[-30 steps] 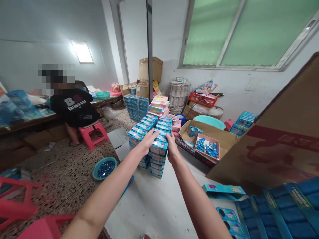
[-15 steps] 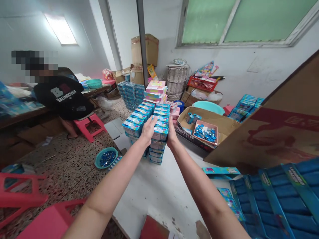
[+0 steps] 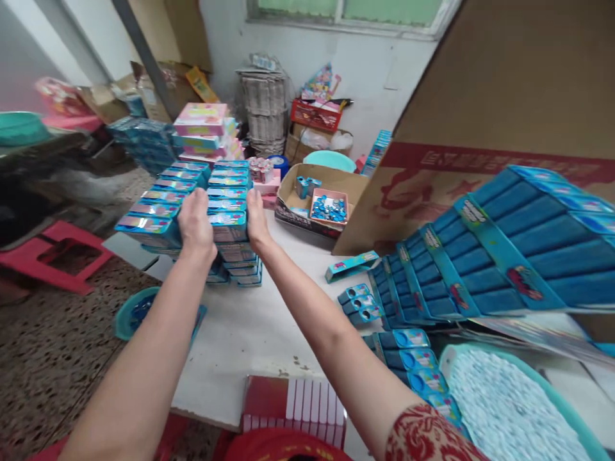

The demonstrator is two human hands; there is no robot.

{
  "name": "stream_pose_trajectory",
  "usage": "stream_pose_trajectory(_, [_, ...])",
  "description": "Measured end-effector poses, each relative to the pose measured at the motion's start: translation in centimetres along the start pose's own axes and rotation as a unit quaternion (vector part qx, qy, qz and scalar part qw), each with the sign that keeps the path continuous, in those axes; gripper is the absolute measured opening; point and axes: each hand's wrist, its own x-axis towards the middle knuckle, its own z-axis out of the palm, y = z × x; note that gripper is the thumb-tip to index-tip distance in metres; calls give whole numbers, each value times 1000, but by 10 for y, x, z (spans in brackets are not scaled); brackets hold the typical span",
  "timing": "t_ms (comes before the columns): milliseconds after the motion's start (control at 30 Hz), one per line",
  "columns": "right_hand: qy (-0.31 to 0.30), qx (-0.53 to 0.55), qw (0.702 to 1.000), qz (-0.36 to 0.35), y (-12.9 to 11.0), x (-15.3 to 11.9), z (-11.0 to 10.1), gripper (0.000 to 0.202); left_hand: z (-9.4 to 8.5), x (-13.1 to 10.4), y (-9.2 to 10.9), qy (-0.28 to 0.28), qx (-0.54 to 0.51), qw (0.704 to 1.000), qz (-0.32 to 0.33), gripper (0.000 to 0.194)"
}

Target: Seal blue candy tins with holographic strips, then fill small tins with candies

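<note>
My left hand (image 3: pixel 196 221) and my right hand (image 3: pixel 256 216) press against opposite long sides of a pack of small blue boxes (image 3: pixel 229 192). That pack lies on top of a stack of similar packs (image 3: pixel 246 272) on the white table (image 3: pixel 230 339). Beside my left hand, another row of blue boxes (image 3: pixel 156 208) tops a neighbouring stack. Both thumbs lie along the upper edges; most of my other fingers are hidden behind the hands and boxes.
A carton (image 3: pixel 307 221) with blue round caps stands beyond my right hand. To the right rise tall stacks of blue boxes (image 3: pixel 490 250), with a basin of pale small pieces (image 3: pixel 509 410) nearer. Pink boxes (image 3: pixel 202 120) stand behind the stacks. A red stool (image 3: pixel 52 256) is left.
The view has swung right and down, bringing the basin and the tall blue stacks into sight. My hands stay on the same pack. The seated person has left the view.
</note>
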Motion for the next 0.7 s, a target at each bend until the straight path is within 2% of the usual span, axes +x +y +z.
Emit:
stream_pose_trajectory(100, [88, -39, 995, 19, -11, -48, -10, 84, -11, -34, 9, -24, 94, 990, 101, 40])
stream_pose_trajectory(200, [139, -62, 987, 45, -30, -125, -40, 73, -23, -94, 10, -47, 192, 952, 234, 52])
stream_pose_trajectory(267, [94, -97, 991, 22, -51, -179, -74, 61, -27, -141, 2, -63, 217, 935, 273, 62])
stream_pose_trajectory(300, [58, -131, 990, 13, -65, -205, -96, 50, -28, -164, -4, -97, 223, 935, 260, 63])
stream_pose_trajectory(333, [41, -174, 984, 6, -79, -228, -121, 38, -28, -186, -13, -153, 228, 935, 225, 60])
stream_pose_trajectory(367, [66, -222, 973, 0, -94, -251, -147, 29, -26, -208, -22, -226, 232, 930, 173, 55])
stream_pose_trajectory(433, [197, -309, 930, 1, -121, -291, -204, 24, -22, -246, -42, -389, 233, 891, 40, 48])
stream_pose_trajectory(500, [325, -357, 875, 33, -136, -328, -257, 31, -15, -278, -61, -518, 224, 820, -97, 48])
stream_pose_trajectory(567, [384, -362, 844, 98, -136, -365, -298, 44, -7, -303, -78, -599, 212, 746, -201, 52])
stream_pose_trajectory(633, [388, -299, 851, 192, -123, -400, -322, 58, 1, -323, -90, -650, 202, 687, -253, 59])
stream_pose_trajectory(700, [380, -233, 858, 254, -102, -431, -333, 68, 10, -338, -100, -681, 206, 647, -274, 68])
